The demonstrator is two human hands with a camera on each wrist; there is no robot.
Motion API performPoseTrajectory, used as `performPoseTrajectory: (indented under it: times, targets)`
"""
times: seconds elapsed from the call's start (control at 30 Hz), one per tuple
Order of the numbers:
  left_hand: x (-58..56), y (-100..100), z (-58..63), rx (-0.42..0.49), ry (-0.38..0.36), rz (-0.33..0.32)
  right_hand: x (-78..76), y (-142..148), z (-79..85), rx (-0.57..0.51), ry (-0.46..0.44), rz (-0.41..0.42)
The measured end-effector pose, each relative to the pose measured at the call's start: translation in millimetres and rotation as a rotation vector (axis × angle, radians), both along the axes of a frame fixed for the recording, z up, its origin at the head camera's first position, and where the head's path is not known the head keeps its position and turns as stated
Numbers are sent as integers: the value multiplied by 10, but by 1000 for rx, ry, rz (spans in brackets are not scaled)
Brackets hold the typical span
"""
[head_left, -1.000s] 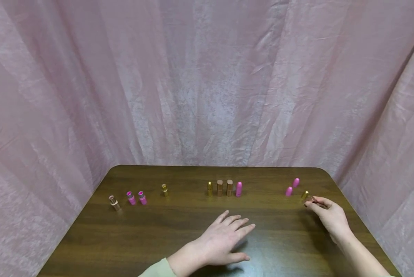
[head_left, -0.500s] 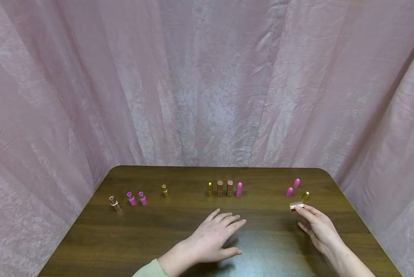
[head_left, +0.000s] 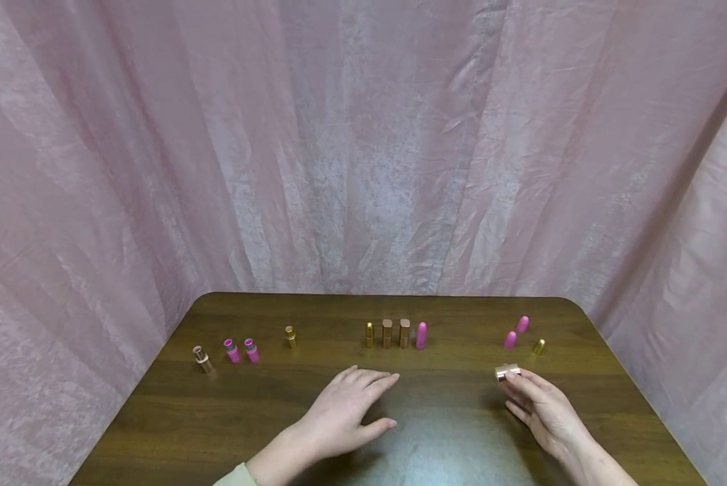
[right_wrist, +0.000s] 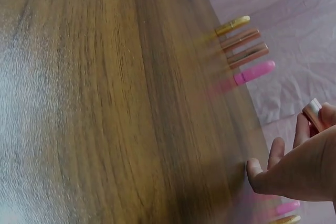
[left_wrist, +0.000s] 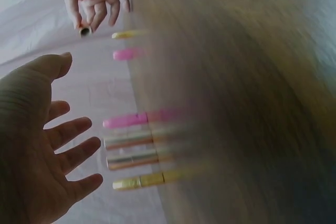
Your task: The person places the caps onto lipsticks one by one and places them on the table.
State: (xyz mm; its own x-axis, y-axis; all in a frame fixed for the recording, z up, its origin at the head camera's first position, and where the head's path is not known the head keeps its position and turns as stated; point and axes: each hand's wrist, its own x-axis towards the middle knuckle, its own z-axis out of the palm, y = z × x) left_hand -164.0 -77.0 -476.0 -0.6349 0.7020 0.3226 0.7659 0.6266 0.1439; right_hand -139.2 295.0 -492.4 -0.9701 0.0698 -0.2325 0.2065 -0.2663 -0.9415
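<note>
My right hand [head_left: 542,408] pinches a rose-gold lipstick cap [head_left: 507,372] between thumb and fingers, tipped on its side over the table. Its hollow end shows dark in the left wrist view, where the cap [left_wrist: 85,31] sits at the fingertips. My left hand [head_left: 345,412] hovers over the table's middle, fingers loosely extended and holding nothing. Behind it stand closed lipsticks in a row: a gold one [head_left: 370,335], two rose-gold ones [head_left: 387,333] and a pink one [head_left: 421,335]. At left stand uncapped bases: rose-gold [head_left: 202,360], two pink [head_left: 232,350] and gold [head_left: 291,337].
Beyond my right hand stand two pink caps [head_left: 510,339] and a gold cap [head_left: 539,347]. The brown wooden table [head_left: 175,418] has rounded far corners. Pink curtains [head_left: 363,148] hang behind it and along both sides.
My right hand has lifted the rose-gold cap from beside the gold cap and carried it left and nearer, turned sideways. My left hand has moved to the left.
</note>
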Motion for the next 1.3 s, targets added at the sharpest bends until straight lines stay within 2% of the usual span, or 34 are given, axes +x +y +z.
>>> performPoseTrajectory:
  times: [0.17, 0.37, 0.6, 0.8, 1.0, 1.3]
  targets:
    - [-16, -188, 40, 44, -26, 78, -1, -61, 23, -13, -13, 4]
    - [-68, -430, 40, 100, -23, 183, -4, -170, 58, -23, -12, -9]
    - [-149, -786, 57, 259, -2, 321, -25, -323, 65, -50, -9, 2]
    - [-169, -1156, 73, 388, 1, 448, -64, -481, 83, -72, -18, -10]
    - [-178, -1577, 26, 482, -10, 578, -109, -655, 83, -118, -34, -18]
    - [-164, -2190, -15, 594, -93, 805, -167, -795, 85, -200, -21, -40]
